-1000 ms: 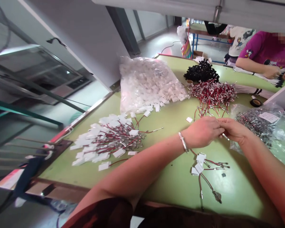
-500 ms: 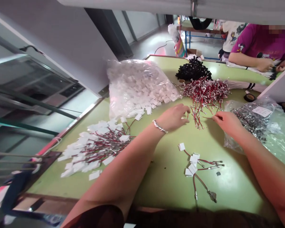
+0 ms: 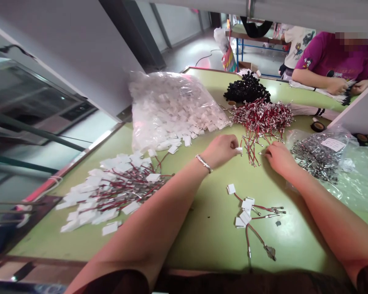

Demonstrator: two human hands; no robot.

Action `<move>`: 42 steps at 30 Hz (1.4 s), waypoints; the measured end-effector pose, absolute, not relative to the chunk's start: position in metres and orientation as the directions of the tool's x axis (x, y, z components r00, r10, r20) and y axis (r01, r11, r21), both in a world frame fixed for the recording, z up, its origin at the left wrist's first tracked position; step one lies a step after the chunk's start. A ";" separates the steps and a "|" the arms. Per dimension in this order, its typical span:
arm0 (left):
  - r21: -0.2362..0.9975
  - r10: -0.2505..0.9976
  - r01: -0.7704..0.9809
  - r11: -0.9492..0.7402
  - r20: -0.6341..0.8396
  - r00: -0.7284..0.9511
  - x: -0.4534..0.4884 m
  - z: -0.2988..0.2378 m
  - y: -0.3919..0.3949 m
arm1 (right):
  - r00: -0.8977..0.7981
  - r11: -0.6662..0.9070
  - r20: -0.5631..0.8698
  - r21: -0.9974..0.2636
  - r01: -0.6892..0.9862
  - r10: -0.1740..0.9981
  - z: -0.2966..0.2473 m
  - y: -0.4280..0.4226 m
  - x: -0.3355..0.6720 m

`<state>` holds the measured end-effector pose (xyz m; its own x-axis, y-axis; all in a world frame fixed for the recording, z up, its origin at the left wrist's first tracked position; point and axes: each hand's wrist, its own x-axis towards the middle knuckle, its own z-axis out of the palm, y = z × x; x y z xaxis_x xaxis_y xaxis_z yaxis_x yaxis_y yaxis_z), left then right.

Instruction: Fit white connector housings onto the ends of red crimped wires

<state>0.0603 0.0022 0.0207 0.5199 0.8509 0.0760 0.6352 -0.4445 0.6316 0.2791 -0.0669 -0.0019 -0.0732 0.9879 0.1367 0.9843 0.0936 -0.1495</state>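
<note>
**White housing [image 3: 238,150] to the left, metal-tipped lead [image 3: 260,153] to the right, almost level**

Here's the white housing, a small pale block at the fingertips of the left hand [image 3: 222,151], thumb and finger pinched tight around it. Straight across to the right, only slightly nearer the body, a bright metal tip pokes out from the right hand [image 3: 279,155]. Those fingers are drawn together and appear to have the lead between them, though most of it is hidden. What shows runs sideways, tip aimed left at the housing: that's the line everything turns on, and the two are apart, not touching.

In the gap between the hands, a few loose red leads [image 3: 250,151] lie on the surface [image 3: 214,241], long axes running mostly away from the body, crosswise to that tip. Neither hand is clearly nearer to them.

Just beyond sits the big tangle of red leads [image 3: 263,116], a black heap [image 3: 247,87] behind it. Off to the left, a clear bag of white housings [image 3: 171,110], and nearer, a sprawling pile of white-ended leads [image 3: 119,188]. Below the hands, a small cluster of the same [image 3: 247,210]. Beside the right forearm, a bag of metal parts [image 3: 315,157]. Across the way, a co-worker in purple [image 3: 322,57] handles pale wires [image 3: 325,94].
</note>
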 end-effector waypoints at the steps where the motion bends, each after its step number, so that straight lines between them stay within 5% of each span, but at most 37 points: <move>1: 0.723 0.858 0.579 -0.378 0.038 0.513 0.063 0.020 0.000 | -0.071 0.100 0.162 -0.179 0.979 0.984 0.000 -0.068 0.279; 4: 0.955 0.789 0.293 -0.036 -0.153 0.595 0.070 0.017 -0.008 | -0.017 0.101 0.212 -0.391 0.915 0.977 0.010 -0.077 0.281; 7: 0.963 0.734 0.058 0.262 -0.238 0.636 0.076 0.013 -0.014 | 0.033 0.077 0.176 -0.586 0.806 0.984 0.020 -0.088 0.278; 10: 0.938 0.732 -0.014 0.347 -0.262 0.629 0.079 0.011 -0.018 | -0.004 0.095 0.149 -0.612 0.785 0.989 0.025 -0.096 0.268; 17: 0.908 0.687 -0.031 0.417 -0.293 0.666 0.077 0.009 -0.016 | -0.088 0.144 0.151 -0.417 0.897 0.985 0.023 -0.097 0.260; 23: 0.825 0.654 -0.072 0.560 -0.387 0.650 0.077 0.010 -0.014 | -0.240 0.311 0.377 -0.140 0.940 0.895 0.019 -0.099 0.263; 35: 0.810 0.667 -0.089 0.580 -0.409 0.623 0.076 0.010 -0.012 | -0.268 0.382 0.515 -0.127 0.915 0.814 0.007 -0.100 0.263; 42: 0.854 0.641 -0.021 0.520 -0.373 0.671 0.077 0.011 -0.015 | -0.357 0.420 0.429 -0.058 0.906 0.830 0.010 -0.099 0.264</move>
